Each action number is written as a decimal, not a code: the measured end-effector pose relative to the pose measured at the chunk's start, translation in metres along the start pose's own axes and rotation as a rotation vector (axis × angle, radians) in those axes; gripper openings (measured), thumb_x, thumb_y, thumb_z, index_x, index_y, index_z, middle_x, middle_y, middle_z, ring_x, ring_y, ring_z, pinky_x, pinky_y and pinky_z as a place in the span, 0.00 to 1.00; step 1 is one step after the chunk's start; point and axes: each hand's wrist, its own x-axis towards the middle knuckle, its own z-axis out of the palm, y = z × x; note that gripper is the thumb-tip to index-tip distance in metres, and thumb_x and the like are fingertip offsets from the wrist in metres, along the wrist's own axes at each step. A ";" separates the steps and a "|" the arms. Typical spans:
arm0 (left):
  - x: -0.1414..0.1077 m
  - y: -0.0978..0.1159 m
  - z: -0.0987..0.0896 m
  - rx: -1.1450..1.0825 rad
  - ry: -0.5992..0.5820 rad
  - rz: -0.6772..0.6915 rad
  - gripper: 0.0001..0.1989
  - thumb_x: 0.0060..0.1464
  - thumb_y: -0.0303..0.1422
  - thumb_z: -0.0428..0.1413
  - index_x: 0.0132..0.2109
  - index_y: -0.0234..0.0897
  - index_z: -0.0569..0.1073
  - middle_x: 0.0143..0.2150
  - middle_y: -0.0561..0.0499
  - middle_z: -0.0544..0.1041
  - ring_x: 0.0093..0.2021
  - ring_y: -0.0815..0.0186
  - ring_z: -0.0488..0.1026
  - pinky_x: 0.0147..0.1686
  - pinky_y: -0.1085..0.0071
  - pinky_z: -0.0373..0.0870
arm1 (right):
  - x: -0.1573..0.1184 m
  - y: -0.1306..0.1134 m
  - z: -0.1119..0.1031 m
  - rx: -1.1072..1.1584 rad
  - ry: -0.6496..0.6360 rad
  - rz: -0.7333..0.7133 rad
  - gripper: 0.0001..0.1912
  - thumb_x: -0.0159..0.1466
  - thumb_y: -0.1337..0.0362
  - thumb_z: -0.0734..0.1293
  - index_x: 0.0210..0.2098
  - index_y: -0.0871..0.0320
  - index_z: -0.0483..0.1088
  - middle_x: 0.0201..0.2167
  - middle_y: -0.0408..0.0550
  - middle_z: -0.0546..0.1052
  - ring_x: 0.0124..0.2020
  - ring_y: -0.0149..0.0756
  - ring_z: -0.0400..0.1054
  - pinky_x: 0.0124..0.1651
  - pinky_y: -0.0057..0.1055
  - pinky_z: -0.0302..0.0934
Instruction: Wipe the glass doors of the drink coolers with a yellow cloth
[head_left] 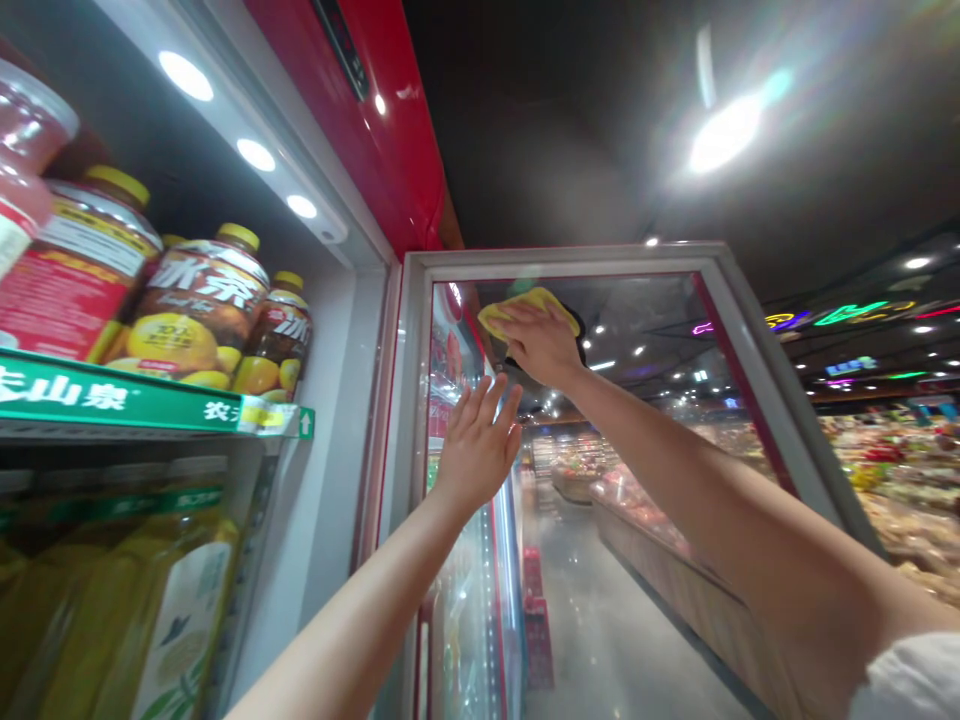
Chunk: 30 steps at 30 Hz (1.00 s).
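An opened glass door (720, 262) with a grey frame stands in the middle of the head view. Near its top, my right hand (541, 340) presses a yellow cloth (529, 298) against the inner side of the glass. My left hand (480, 435) is lower and to the left, with its fingers spread and holding nothing. It is up against the glass or just before it; which of the two I cannot tell.
At left, an open red cooler (375, 120) holds iced tea bottles (199, 300) on the upper shelf and yellowish bottles (180, 590) below. Through the glass show a shop aisle (592, 600) and a produce counter (675, 560). More goods lie at far right.
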 end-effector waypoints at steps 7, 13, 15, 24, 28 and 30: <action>-0.002 0.000 0.001 -0.023 0.016 -0.001 0.26 0.68 0.34 0.48 0.70 0.41 0.60 0.72 0.43 0.63 0.74 0.53 0.54 0.71 0.49 0.54 | -0.017 0.029 -0.016 -0.024 0.067 0.116 0.24 0.64 0.67 0.61 0.57 0.51 0.76 0.60 0.49 0.76 0.60 0.48 0.67 0.65 0.50 0.56; -0.004 -0.007 -0.009 -0.046 -0.016 0.032 0.23 0.67 0.34 0.47 0.66 0.39 0.65 0.68 0.42 0.68 0.71 0.54 0.60 0.70 0.49 0.57 | 0.025 -0.004 -0.009 -0.092 0.005 0.186 0.26 0.68 0.67 0.59 0.63 0.52 0.69 0.66 0.52 0.70 0.66 0.54 0.60 0.67 0.61 0.49; -0.008 -0.012 -0.015 -0.040 -0.024 0.031 0.23 0.67 0.34 0.48 0.66 0.40 0.66 0.68 0.42 0.68 0.71 0.53 0.59 0.70 0.49 0.57 | 0.023 -0.009 -0.013 -0.039 -0.062 -0.021 0.25 0.66 0.68 0.61 0.61 0.49 0.71 0.65 0.47 0.71 0.65 0.49 0.62 0.69 0.56 0.49; -0.023 -0.024 -0.030 -0.059 -0.057 -0.090 0.23 0.65 0.34 0.49 0.65 0.41 0.65 0.67 0.41 0.67 0.69 0.51 0.61 0.67 0.48 0.61 | 0.019 -0.004 -0.018 -0.129 -0.023 0.212 0.24 0.68 0.65 0.61 0.62 0.50 0.71 0.65 0.49 0.71 0.65 0.53 0.62 0.67 0.56 0.52; -0.022 -0.024 -0.031 -0.067 -0.065 -0.078 0.24 0.65 0.35 0.48 0.66 0.39 0.65 0.68 0.39 0.66 0.70 0.50 0.60 0.68 0.46 0.59 | 0.010 -0.018 -0.013 -0.059 -0.120 -0.088 0.27 0.68 0.66 0.61 0.66 0.49 0.66 0.68 0.47 0.67 0.68 0.48 0.58 0.71 0.55 0.45; -0.023 -0.025 -0.032 -0.073 -0.084 -0.080 0.24 0.65 0.34 0.48 0.66 0.38 0.64 0.68 0.39 0.66 0.70 0.49 0.60 0.68 0.47 0.60 | 0.001 -0.010 -0.016 -0.029 -0.115 -0.150 0.25 0.66 0.66 0.63 0.61 0.48 0.71 0.65 0.45 0.71 0.65 0.47 0.63 0.69 0.51 0.49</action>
